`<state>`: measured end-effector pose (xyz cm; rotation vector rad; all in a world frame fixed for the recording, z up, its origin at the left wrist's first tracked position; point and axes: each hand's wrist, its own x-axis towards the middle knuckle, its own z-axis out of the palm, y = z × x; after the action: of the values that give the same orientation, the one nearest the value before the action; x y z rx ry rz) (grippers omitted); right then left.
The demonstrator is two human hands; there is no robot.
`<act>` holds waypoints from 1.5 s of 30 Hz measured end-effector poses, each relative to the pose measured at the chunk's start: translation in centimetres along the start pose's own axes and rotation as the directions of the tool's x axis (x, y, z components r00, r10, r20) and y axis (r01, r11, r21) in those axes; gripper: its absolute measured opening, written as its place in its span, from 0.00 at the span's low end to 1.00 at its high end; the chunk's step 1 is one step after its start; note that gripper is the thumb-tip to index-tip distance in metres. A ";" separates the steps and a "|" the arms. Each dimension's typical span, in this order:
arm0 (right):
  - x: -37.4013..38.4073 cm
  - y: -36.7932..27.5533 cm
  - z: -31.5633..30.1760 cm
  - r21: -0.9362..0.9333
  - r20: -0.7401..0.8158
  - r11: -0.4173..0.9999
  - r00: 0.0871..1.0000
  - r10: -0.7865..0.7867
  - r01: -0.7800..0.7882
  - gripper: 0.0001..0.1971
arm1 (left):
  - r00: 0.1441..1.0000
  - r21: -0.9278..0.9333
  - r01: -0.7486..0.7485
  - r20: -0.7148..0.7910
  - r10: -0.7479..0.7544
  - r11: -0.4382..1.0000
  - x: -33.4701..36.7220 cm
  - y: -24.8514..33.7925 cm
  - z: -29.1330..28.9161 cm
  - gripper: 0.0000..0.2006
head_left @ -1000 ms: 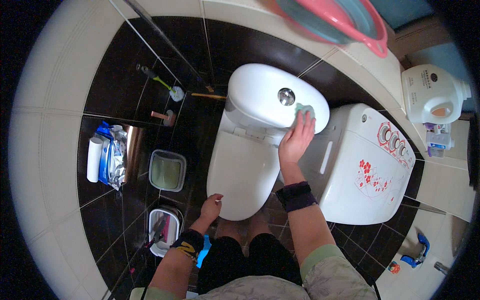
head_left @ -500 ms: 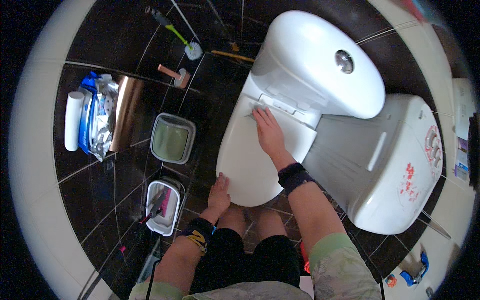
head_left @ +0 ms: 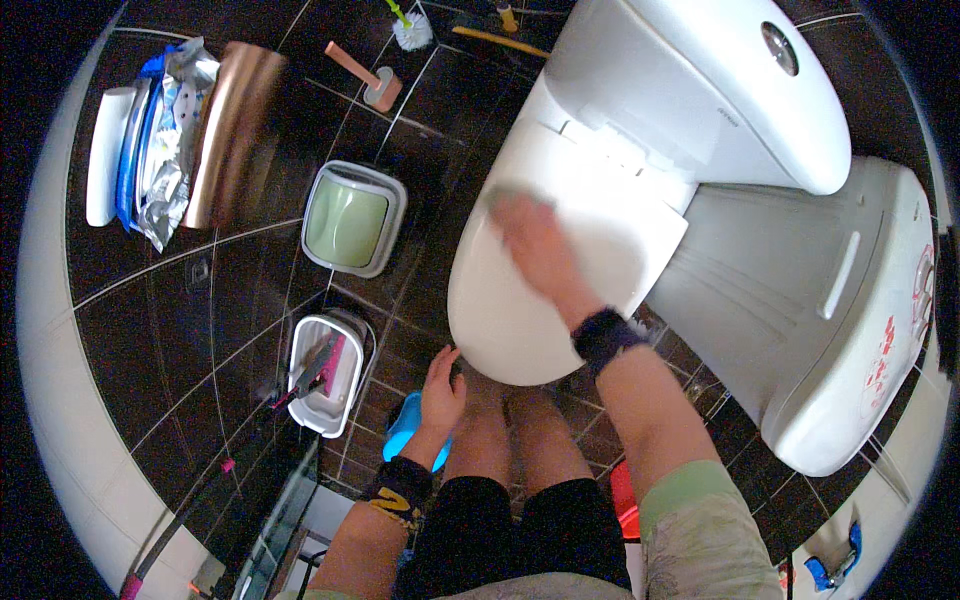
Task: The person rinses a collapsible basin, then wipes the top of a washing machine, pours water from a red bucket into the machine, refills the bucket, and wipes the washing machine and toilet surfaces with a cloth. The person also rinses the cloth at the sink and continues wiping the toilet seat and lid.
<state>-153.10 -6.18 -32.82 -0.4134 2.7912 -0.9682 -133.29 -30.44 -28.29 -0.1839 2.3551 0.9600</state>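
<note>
The closed white toilet lid [head_left: 500,320] lies in front of me. My right hand [head_left: 540,248] is over its left-middle part, palm down and smeared by motion. Under its fingertips shows a thin greyish cloth [head_left: 522,193], also blurred, pressed against the lid. My left hand [head_left: 442,392] is by the lid's front left corner, its fingers stretched out, the tips at the rim and nothing held. Both wrists wear dark bands. Behind the lid rises the white cistern [head_left: 690,90] with a round chrome button [head_left: 780,48].
A grey-white washing machine [head_left: 780,290] stands right of the toilet. On the left are a green-lidded bin [head_left: 345,215], a white bucket [head_left: 328,405] holding a brush, a rose-gold cylinder [head_left: 235,135] and packages. A toilet brush [head_left: 411,32] is behind; a blue basin-like thing [head_left: 408,430] is below my left hand.
The view has shifted, and my right hand with the cloth has moved over the lid, away from the hinges. My left hand has slid slightly off the lid's front corner.
</note>
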 end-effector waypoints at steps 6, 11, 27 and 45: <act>2.3 -2.9 3.4 -0.429 -0.037 0.899 0.996 0.077 -0.085 0.23 | 0.985 -0.178 0.100 -0.124 -0.124 0.979 -1.3 -1.6 1.7 0.28; -13.8 -9.1 7.8 -0.023 0.336 0.962 0.909 -0.249 0.272 0.20 | 0.958 -0.334 0.191 -0.140 -0.249 0.923 0.5 -2.5 1.8 0.29; -8.7 -0.8 3.2 -0.373 -0.264 0.836 0.910 0.320 -0.402 0.29 | 0.999 0.015 0.052 -0.014 -0.052 0.999 4.8 0.1 3.1 0.42; 0.7 4.6 -1.2 -0.368 -0.268 0.837 0.908 0.322 -0.406 0.28 | 0.955 0.161 0.285 -0.130 -0.266 0.945 11.8 2.0 5.2 0.52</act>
<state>-154.99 -2.21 -34.80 0.1904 3.0846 -0.3371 -141.24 -24.38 -36.76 -0.4910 2.4146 0.6145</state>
